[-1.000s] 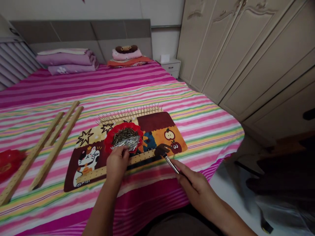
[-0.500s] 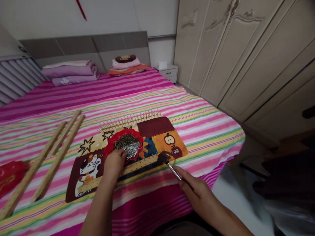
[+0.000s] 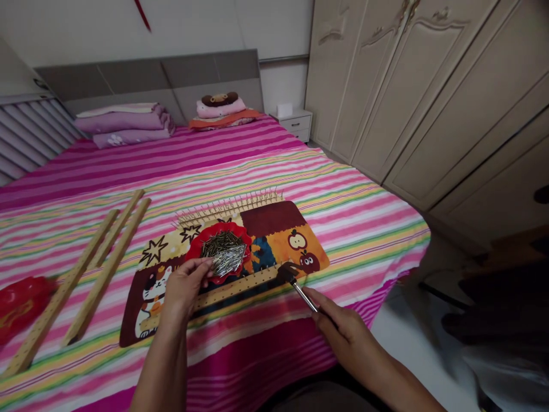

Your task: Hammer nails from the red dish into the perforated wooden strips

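My right hand (image 3: 345,329) is wrapped round the handle of a claw hammer (image 3: 305,297); its dark head rests over the right end of a wooden strip (image 3: 242,284). Nails stand in that strip's right part, and holes run along it. My left hand (image 3: 186,283) is pinched at the left rim of a red scalloped bowl (image 3: 198,245) heaped with loose nails (image 3: 227,252). What its fingertips hold is too small to make out. Bowl and strip lie on a patterned mat (image 3: 274,220) with a cat and apples.
Behind the mat lies another wooden strip (image 3: 231,209) bristling with upright nails. Several bare wooden strips (image 3: 107,274) lie at the left beside a red dish (image 3: 21,303). All this rests on a striped bed (image 3: 343,229); folded bedding (image 3: 124,123) and wardrobes (image 3: 386,86) stand beyond.
My left hand has drawn back leftward from the nails to the bowl's rim, fingers still pinched. The hammer stays over the strip's right end. The view has shifted slightly.
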`<act>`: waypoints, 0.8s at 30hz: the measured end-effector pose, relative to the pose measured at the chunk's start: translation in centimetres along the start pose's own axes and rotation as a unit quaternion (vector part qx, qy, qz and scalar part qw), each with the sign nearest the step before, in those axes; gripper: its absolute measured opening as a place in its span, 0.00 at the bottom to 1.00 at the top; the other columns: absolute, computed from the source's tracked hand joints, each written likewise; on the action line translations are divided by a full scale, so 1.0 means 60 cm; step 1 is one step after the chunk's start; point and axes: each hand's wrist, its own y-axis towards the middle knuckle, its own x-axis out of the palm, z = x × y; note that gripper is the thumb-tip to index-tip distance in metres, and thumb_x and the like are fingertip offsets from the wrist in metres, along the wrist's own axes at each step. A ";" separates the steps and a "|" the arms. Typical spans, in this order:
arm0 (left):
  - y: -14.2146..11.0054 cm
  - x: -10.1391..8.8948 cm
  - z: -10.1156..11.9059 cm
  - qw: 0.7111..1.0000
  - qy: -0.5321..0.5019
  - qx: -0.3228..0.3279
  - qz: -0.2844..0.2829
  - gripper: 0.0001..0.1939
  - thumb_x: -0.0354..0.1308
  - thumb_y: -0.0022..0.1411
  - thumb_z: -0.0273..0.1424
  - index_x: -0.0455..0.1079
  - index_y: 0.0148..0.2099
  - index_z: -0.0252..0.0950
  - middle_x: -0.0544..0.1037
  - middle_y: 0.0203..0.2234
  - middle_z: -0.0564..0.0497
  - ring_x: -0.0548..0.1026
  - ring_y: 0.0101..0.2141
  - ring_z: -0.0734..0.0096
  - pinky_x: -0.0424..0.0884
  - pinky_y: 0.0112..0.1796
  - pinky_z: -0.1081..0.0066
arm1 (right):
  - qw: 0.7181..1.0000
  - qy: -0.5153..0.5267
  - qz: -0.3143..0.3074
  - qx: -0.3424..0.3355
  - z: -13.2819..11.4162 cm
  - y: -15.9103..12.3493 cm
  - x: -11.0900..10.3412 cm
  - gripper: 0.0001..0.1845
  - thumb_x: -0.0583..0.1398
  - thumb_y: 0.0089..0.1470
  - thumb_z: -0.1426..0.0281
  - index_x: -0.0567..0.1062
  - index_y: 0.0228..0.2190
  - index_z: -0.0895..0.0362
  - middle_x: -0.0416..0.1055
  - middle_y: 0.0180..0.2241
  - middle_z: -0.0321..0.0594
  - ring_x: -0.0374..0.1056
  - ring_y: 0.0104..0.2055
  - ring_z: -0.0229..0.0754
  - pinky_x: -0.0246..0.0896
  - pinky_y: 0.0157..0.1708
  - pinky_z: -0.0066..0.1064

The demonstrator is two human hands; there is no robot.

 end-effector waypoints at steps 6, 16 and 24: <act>-0.062 0.009 0.000 0.999 -0.028 -0.024 -0.007 0.20 0.67 0.35 0.42 0.73 0.30 0.33 0.72 0.16 0.55 0.65 0.18 0.79 0.60 0.20 0.77 | 0.999 0.047 -0.020 0.002 0.000 -0.003 0.002 0.24 0.48 0.60 0.70 0.62 0.57 0.57 0.71 0.27 0.34 0.64 0.23 0.34 0.65 0.27 0.25; -0.148 0.069 -0.056 0.988 0.013 -0.060 -0.141 0.15 0.62 0.44 0.42 0.71 0.30 0.35 0.67 0.15 0.57 0.63 0.18 0.78 0.60 0.21 0.76 | 0.992 0.104 -0.073 0.000 -0.027 -0.004 0.017 0.24 0.50 0.59 0.74 0.64 0.56 0.49 0.75 0.40 0.34 0.70 0.40 0.38 0.67 0.42 0.31; -0.163 0.077 -0.052 0.978 0.006 -0.077 -0.193 0.11 0.62 0.41 0.38 0.70 0.25 0.35 0.66 0.14 0.57 0.63 0.18 0.79 0.59 0.22 0.76 | 0.993 0.089 -0.074 -0.038 -0.023 -0.003 0.021 0.24 0.50 0.59 0.75 0.64 0.56 0.52 0.74 0.46 0.39 0.70 0.45 0.39 0.65 0.46 0.33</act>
